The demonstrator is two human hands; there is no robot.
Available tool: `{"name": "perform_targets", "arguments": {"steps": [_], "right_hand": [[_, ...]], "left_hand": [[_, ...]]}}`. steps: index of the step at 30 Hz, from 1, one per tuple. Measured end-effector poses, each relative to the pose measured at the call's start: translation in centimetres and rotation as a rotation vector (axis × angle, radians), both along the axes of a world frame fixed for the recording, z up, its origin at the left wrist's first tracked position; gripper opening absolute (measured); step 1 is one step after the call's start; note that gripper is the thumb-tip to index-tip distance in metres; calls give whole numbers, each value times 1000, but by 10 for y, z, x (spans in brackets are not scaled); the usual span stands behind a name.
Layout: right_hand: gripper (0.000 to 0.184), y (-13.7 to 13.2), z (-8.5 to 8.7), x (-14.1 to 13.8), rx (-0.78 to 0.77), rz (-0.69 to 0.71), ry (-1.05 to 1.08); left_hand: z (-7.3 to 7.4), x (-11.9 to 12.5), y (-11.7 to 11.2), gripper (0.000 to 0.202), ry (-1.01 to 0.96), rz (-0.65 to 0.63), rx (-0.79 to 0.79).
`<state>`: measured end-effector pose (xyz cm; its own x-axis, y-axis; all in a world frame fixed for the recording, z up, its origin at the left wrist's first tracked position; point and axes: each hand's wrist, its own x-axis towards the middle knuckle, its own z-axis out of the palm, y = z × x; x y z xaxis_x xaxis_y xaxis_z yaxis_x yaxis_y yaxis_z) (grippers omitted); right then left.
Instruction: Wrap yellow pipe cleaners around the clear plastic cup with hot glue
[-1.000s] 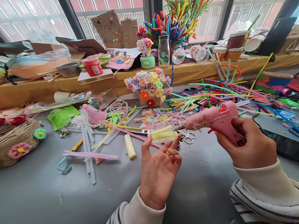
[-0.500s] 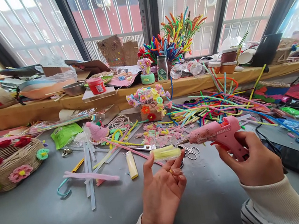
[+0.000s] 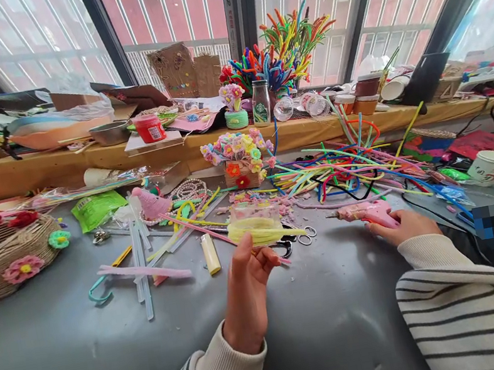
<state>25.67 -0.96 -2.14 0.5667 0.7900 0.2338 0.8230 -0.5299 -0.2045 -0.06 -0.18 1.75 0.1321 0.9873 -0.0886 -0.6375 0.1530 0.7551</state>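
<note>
— Head view first: what is the biggest thing we see?

— Our big grey table (image 3: pixel 69 369). From six to nine o'clock it is bare, so our arms have room to slide there. From ten to two o'clock it is full of craft stuff right up to the yellow ledge (image 3: pixel 56 164) by the window.

— And next?

— The rope basket (image 3: pixel 6 259) with flowers at nine o'clock, near the left table edge. Then the heap of pipe cleaners (image 3: pixel 344 168) at one o'clock. They are spread out flat, maybe so we can pick one fast.

— What do our hands do?

— Our left hand (image 3: pixel 246 287) is up in the middle. Its fingers are pinched shut on a yellow fuzzy bundle (image 3: pixel 260 232), held up off the table, we think so we can look at it closely.

— And the other?

— Our right hand (image 3: pixel 405 226) lies at three o'clock, fingers curled loosely over the handle of the pink glue gun (image 3: pixel 366 212). The gun rests on the table with its tip pointing at the scissors (image 3: pixel 297 240), just beside the bundle. The little lighter (image 3: pixel 210 254) lies at eleven o'clock from our left hand.
</note>
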Motion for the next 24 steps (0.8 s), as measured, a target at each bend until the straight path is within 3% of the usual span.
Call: {"name": "perform_targets", "arguments": {"steps": [3, 6, 8, 10, 11, 13, 16, 24], "right_hand": [[43, -1, 5, -1, 5, 21, -7], [45, -6, 27, -22, 136, 82, 39], [35, -13, 45, -46, 406, 272, 328], [31, -22, 60, -72, 564, 542, 641], [28, -26, 64, -84, 595, 668, 689], [23, -32, 68, -101, 632, 807, 699], [20, -38, 67, -111, 653, 861, 662], [5, -41, 65, -102, 555, 1043, 558]], "left_hand": [[0, 3, -2, 28, 49, 74, 88], [-1, 5, -3, 34, 74, 136, 139], [-2, 6, -3, 39, 88, 158, 181], [-3, 6, -4, 39, 95, 166, 216], [-3, 6, -5, 38, 97, 165, 228], [-3, 6, -6, 37, 100, 154, 248], [-3, 6, -8, 38, 107, 123, 272], [-3, 6, -12, 38, 78, 72, 257]]}}
